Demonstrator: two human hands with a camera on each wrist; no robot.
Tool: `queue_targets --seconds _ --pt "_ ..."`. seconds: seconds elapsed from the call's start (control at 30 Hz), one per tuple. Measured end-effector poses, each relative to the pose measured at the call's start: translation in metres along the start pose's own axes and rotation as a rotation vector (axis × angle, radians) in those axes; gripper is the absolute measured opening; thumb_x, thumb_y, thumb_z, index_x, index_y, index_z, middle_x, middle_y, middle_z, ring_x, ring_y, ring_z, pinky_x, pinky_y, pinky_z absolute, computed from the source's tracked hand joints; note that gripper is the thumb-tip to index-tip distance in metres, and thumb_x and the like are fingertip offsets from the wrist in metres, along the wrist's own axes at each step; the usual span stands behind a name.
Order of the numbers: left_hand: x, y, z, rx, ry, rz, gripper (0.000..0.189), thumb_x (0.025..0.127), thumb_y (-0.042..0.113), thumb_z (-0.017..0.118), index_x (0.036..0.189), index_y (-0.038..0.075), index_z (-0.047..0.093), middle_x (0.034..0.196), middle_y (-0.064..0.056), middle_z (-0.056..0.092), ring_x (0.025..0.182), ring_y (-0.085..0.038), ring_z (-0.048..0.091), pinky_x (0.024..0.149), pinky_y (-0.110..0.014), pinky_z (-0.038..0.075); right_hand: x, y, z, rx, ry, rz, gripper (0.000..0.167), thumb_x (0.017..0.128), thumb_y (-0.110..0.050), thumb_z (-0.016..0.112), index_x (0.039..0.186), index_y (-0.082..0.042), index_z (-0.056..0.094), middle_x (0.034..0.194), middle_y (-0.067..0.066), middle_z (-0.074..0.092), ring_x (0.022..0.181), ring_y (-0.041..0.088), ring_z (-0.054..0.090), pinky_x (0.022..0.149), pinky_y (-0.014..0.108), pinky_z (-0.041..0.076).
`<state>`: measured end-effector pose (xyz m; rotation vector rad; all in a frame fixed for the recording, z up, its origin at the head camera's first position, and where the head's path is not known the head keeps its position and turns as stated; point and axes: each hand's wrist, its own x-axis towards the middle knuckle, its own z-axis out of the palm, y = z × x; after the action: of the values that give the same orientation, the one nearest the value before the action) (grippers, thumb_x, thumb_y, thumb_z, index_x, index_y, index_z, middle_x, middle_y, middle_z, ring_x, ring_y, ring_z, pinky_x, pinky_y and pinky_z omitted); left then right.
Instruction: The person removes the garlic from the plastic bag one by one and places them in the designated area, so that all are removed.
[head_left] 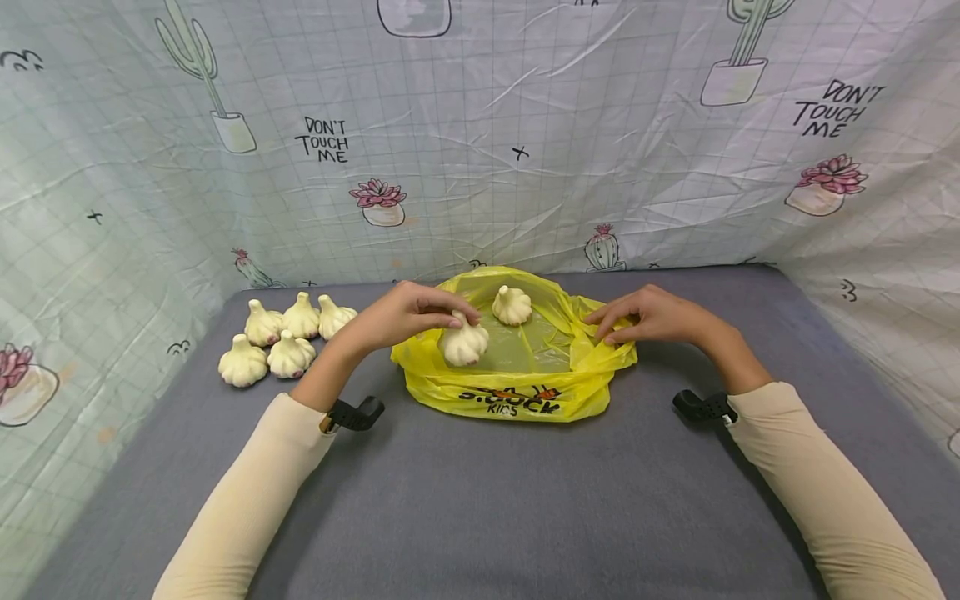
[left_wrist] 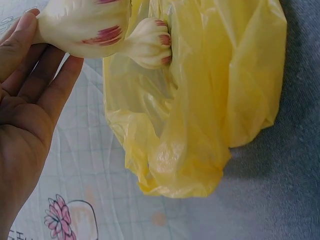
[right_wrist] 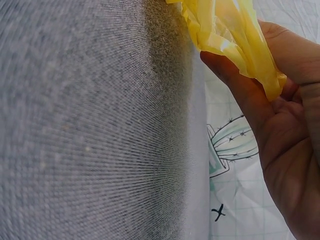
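A yellow plastic bag (head_left: 510,406) lies with its mouth spread wide on the grey table. Inside it sits one garlic bulb (head_left: 512,306), toward the back. My left hand (head_left: 408,315) pinches a second garlic bulb (head_left: 465,342) by its stem over the left part of the bag's mouth. In the left wrist view this held garlic bulb (left_wrist: 85,25) shows purple streaks, and fingers support it from beneath. My right hand (head_left: 648,317) grips the bag's right edge; the right wrist view shows the crumpled yellow plastic (right_wrist: 235,35) between thumb and fingers.
Several more garlic bulbs (head_left: 243,362) stand grouped at the table's back left, beside the left forearm. A patterned cloth (head_left: 480,167) hangs behind and at both sides. Black wrist mounts (head_left: 358,413) jut inward from both wrists over the grey tabletop (head_left: 525,508).
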<state>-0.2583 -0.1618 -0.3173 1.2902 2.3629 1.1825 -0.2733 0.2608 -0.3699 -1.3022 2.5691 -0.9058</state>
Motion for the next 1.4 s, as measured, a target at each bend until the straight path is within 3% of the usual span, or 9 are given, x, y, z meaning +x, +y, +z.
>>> queue_targets --seconds 0.2,0.77,1.1,1.4 --pt "-0.009 0.001 -0.003 0.015 0.021 -0.034 0.022 0.101 0.012 0.065 0.12 0.012 0.076 0.113 0.004 0.075 0.108 -0.012 0.068 0.087 -0.03 0.055 0.0 0.001 0.001 0.0 -0.003 0.005 0.015 0.093 -0.016 0.076 0.104 -0.025 0.081 0.127 0.008 0.071 0.078 0.005 0.059 0.057 0.022 0.043" --pt "-0.029 -0.001 -0.006 -0.012 0.063 -0.064 0.022 0.101 0.014 0.065 0.12 0.017 0.076 0.115 0.004 0.075 0.112 -0.013 0.067 0.091 -0.03 0.054 0.0 0.0 0.001 0.007 -0.007 0.003 0.016 0.093 -0.014 0.076 0.104 -0.023 0.081 0.127 0.009 0.071 0.074 0.005 0.056 0.055 0.021 0.041" --pt "-0.041 -0.003 -0.011 -0.009 0.079 -0.077 0.024 0.101 0.013 0.064 0.122 0.016 0.075 0.117 0.003 0.074 0.115 -0.014 0.066 0.092 -0.028 0.054 -0.001 0.001 0.003 0.027 -0.002 0.007 0.015 0.092 -0.013 0.076 0.104 -0.022 0.081 0.127 0.01 0.071 0.084 0.007 0.063 0.056 0.023 0.042" --pt "-0.056 -0.002 -0.017 0.009 0.125 -0.148 0.022 0.101 0.017 0.066 0.12 0.021 0.076 0.118 0.005 0.074 0.112 -0.013 0.067 0.085 -0.031 0.055 -0.001 0.002 0.003 0.018 -0.003 0.029 0.014 0.093 -0.015 0.076 0.104 -0.022 0.081 0.128 0.008 0.071 0.081 0.006 0.061 0.056 0.022 0.042"
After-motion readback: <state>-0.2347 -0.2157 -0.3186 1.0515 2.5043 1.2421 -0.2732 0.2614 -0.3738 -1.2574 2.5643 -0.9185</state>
